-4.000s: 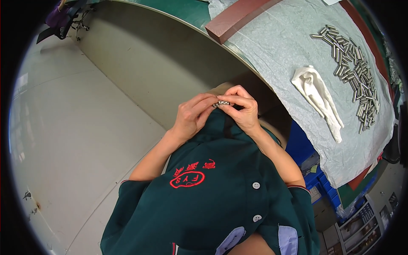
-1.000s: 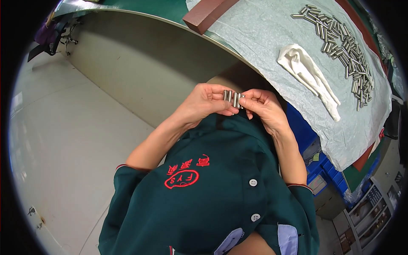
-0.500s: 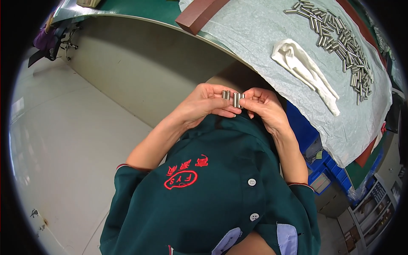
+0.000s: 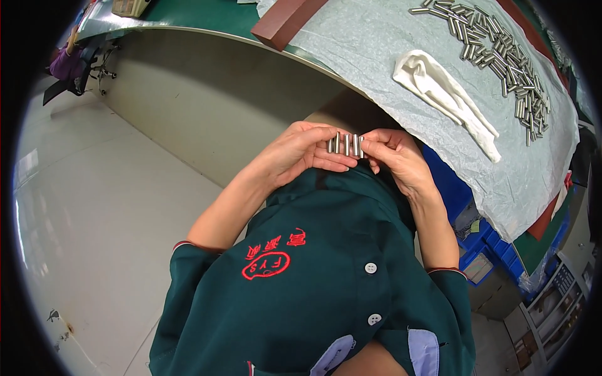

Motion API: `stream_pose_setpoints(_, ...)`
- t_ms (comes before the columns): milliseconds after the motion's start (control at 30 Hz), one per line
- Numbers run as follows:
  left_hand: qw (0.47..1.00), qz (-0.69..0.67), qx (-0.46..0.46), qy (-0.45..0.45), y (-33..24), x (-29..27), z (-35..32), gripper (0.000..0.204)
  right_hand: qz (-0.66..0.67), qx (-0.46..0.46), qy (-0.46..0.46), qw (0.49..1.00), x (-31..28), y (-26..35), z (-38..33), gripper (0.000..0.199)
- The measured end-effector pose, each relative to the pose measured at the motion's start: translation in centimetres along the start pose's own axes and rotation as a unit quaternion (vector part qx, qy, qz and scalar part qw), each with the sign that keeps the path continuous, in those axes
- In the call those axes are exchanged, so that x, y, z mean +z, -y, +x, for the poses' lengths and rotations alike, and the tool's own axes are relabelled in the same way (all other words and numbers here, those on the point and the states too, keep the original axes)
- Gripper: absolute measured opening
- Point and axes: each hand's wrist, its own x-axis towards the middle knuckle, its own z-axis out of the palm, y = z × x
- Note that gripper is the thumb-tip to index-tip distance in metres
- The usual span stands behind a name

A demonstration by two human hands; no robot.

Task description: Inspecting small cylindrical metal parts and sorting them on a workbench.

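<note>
Several short, shiny metal pins point(image 4: 347, 145) lie side by side in a row across the fingers of my left hand point(image 4: 305, 149). That hand's fingers are curled under the pins, and its thumb rests at the row's left end. My right hand point(image 4: 396, 155) pinches the right end of the row between thumb and fingers. Both hands are close together in front of my waist, below the table's edge. Many more metal pins point(image 4: 501, 53) lie in a loose, curved heap on white paper point(image 4: 370, 50) on the table.
A crumpled white cloth point(image 4: 446, 94) lies on the paper, nearer me than the heap. A brown block point(image 4: 285, 22) sits at the table's near edge. Blue bins point(image 4: 492, 247) stand below the table at right. A person in purple point(image 4: 66, 62) is at far left.
The pins in my hands have gone from two separate groups to a more evenly spaced row. My view has shifted slightly, and the cloth lies as before.
</note>
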Motion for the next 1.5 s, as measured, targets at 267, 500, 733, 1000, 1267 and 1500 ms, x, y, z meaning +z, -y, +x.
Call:
stream_pose_setpoints(267,1.000,-0.003,-0.003,0.011,0.00,0.23,-0.03,0.035,-0.001,-0.009,0.004,1.000,0.04,-0.01,-0.25,0.015)
stream_pose_setpoints(500,1.000,-0.008,-0.015,0.004,0.21,0.34,-0.07,0.037,-0.013,-0.023,0.010,1.000,0.08,-0.50,-0.20,0.017)
stream_pose_setpoints(733,1.000,-0.020,-0.019,0.001,-0.10,0.30,-0.07,0.038,-0.025,-0.042,-0.004,0.999,0.34,-0.35,-0.10,0.017)
stream_pose_setpoints(1000,1.000,-0.022,-0.013,0.007,0.03,0.10,-0.01,0.039,-0.040,-0.039,-0.013,0.998,0.40,-0.18,-0.23,0.020)
stream_pose_setpoints(1267,0.999,-0.037,-0.013,0.017,0.30,-0.11,0.14,0.040,-0.050,-0.035,-0.015,0.998,0.38,0.24,-0.59,0.015)
stream_pose_setpoints(1500,1.000,-0.025,-0.006,0.016,0.27,-0.37,0.11,0.039,-0.051,-0.043,-0.013,0.998,0.30,0.01,-0.20,0.014)
